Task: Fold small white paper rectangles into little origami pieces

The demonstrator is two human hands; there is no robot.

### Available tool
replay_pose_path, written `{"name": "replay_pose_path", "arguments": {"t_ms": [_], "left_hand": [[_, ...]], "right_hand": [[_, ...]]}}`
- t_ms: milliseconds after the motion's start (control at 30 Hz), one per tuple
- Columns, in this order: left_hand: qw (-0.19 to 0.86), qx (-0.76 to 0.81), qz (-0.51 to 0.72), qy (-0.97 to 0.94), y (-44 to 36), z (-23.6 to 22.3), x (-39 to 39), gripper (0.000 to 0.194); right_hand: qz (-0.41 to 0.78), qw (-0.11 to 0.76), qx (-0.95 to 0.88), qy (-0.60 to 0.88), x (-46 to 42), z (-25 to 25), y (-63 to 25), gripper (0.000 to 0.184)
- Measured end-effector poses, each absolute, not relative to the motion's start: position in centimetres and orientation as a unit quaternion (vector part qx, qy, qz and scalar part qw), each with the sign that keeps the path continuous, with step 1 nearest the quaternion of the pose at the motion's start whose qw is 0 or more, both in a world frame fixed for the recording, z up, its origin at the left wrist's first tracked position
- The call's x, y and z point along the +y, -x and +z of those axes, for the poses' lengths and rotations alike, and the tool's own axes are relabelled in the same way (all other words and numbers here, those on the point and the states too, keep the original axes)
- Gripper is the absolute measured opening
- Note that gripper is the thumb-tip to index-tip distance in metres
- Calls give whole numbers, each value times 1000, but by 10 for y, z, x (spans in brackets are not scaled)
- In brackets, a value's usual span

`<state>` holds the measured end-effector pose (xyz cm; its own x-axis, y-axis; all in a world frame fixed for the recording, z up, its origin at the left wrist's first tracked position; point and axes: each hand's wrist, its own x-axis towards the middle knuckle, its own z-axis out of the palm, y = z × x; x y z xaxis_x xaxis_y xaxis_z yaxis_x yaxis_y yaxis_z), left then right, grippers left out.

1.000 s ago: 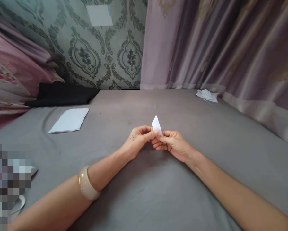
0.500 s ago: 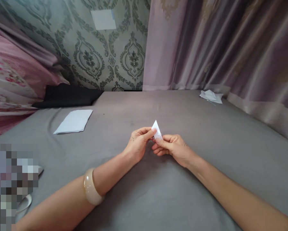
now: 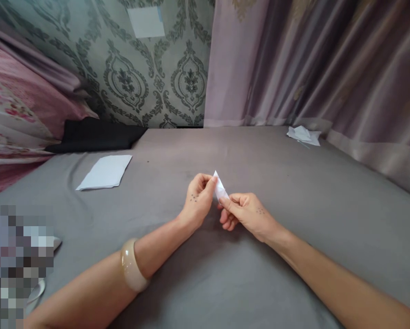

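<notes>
A small piece of folded white paper [image 3: 220, 188] with a pointed tip is held above the grey cloth surface [image 3: 191, 292]. My left hand [image 3: 199, 196] pinches its upper left edge, near the point, between thumb and fingers. At the lower end, my right hand [image 3: 247, 210] grips the paper between thumb and forefinger, its other fingers curled beneath. The fingers hide part of the paper's back and lower end. A pale bangle [image 3: 134, 265] circles my left forearm.
A stack of white paper sheets [image 3: 105, 172] lies to the left. Behind it is a folded black cloth [image 3: 98, 135]. Several crumpled or folded white papers [image 3: 303, 135] rest at the far right by the purple curtain [image 3: 294, 64]. A pixelated patch covers the lower left.
My left hand has shifted slightly up the folded paper, its thumb now nearer the tip. The paper leans a little more to the left. My right hand keeps its hold on the lower end.
</notes>
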<state>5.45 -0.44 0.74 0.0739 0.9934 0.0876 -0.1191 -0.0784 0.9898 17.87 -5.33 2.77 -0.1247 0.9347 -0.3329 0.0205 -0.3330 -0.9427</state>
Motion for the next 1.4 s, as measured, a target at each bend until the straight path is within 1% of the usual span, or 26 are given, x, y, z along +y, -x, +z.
{"name": "replay_pose_path", "arguments": {"t_ms": [233, 333, 467, 533, 600, 700, 767, 867, 967, 1067, 1233, 1333, 1400], "left_hand": [[410, 418, 497, -641, -46, 9, -4, 22], [390, 418, 495, -654, -46, 12, -6, 20], [385, 419, 502, -651, -48, 9, -3, 20], [414, 415, 502, -636, -49, 7, 0, 22], [479, 414, 496, -595, -49, 5, 2, 25], [590, 405, 471, -516, -49, 7, 1, 31], [637, 394, 448, -488, -50, 8, -3, 35], [673, 382, 430, -466, -52, 10, -8, 37], [687, 376, 433, -446, -52, 11, -9, 34], [689, 385, 435, -434, -51, 11, -7, 31], [689, 391, 435, -428, -47, 11, -5, 30], [688, 388, 433, -436, -46, 11, -5, 29], [681, 389, 432, -445, -46, 11, -5, 27]], "right_hand": [[598, 365, -477, 531, -56, 32, -179, 35], [580, 365, -505, 525, -57, 31, -178, 33], [525, 362, -547, 543, -59, 27, -176, 29], [495, 355, -560, 562, -60, 24, -178, 28], [445, 343, -580, 590, -60, 22, -181, 27], [313, 314, -633, 635, -60, 20, -186, 28], [224, 284, -658, 660, -60, 19, -188, 28], [127, 234, -679, 684, -60, 16, -187, 27], [82, 221, -699, 676, -61, 12, -186, 28], [111, 251, -700, 660, -62, 11, -187, 32], [259, 323, -659, 628, -59, 14, -192, 41], [345, 334, -621, 620, -57, 14, -196, 41], [367, 336, -607, 620, -56, 14, -197, 38]]}}
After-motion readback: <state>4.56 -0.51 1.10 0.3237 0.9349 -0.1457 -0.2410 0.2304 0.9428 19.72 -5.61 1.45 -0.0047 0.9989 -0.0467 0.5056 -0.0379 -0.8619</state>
